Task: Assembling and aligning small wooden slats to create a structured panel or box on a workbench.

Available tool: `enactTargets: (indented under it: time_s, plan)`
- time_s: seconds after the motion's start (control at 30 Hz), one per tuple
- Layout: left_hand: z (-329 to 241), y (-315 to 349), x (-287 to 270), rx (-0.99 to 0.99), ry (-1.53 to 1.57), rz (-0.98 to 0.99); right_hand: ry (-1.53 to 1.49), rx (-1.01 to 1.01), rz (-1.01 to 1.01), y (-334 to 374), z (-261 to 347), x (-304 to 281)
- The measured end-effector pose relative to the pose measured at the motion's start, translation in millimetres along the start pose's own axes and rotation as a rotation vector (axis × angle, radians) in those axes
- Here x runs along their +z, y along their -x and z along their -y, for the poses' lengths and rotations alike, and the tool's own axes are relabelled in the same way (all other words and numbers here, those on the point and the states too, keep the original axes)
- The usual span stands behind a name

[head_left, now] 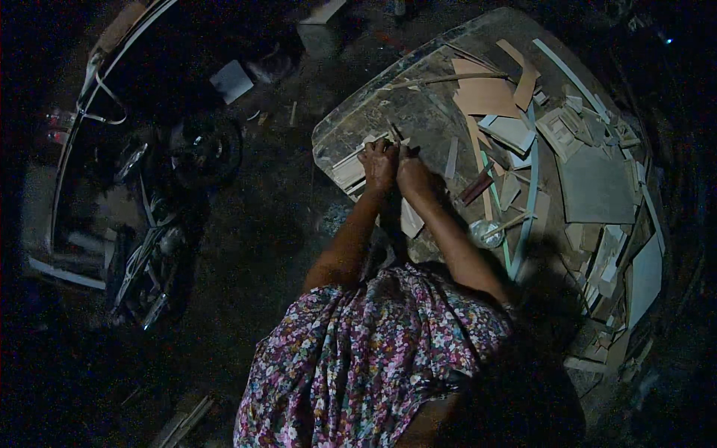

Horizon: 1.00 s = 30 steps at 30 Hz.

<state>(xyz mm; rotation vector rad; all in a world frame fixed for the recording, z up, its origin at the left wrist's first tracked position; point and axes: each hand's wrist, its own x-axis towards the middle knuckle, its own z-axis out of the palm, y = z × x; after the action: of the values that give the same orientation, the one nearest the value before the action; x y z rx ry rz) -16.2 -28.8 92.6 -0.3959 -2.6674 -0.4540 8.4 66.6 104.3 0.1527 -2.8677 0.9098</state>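
Note:
At the left part of the worktable (340, 134), my left hand (379, 163) presses down with bent fingers on a pale, grooved wooden piece (348, 172) that looks like several narrow strips side by side. My right hand (410, 173) is closed close beside it, almost touching the left. A thin dark tool (396, 132) sticks out past the right fist; its handle is hidden and its kind is unclear in the dim light. Below the right wrist lies a pale pointed offcut (411, 219). A narrow wooden sliver (452, 157) rests to the right.
Offcuts, strips and a square grey board (597, 187) crowd the table's right side. A dark red block (476, 188) and a clear round object (487, 233) lie nearer my right arm. To the left stands a motorcycle (202, 149) on the dark floor.

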Motion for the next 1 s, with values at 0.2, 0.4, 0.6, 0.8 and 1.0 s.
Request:
enactTargets:
  time_s: [0.2,0.4,0.6,0.8,1.0]
  plan:
    - [-0.5,4.6,-4.3,-0.036,-0.022,0.017,0.181,-0.036,0.049,20.1,-5.3,6.4]
    - [-5.9,2.6,-11.6,-0.028,-0.014,0.048,0.021,0.125,0.218,-1.3,9.8,-12.6]
    - [2.2,6.5,-2.4,-0.052,-0.045,0.044,0.173,0.038,0.163,14.7,16.1,-15.7]
    - [-11.0,-0.3,-9.8,0.008,-0.091,0.004,0.199,0.037,0.058,4.1,12.1,-17.6]
    - [1.3,3.7,-8.3,-0.077,-0.052,0.052,0.109,0.065,0.332,-2.8,22.4,-28.6]
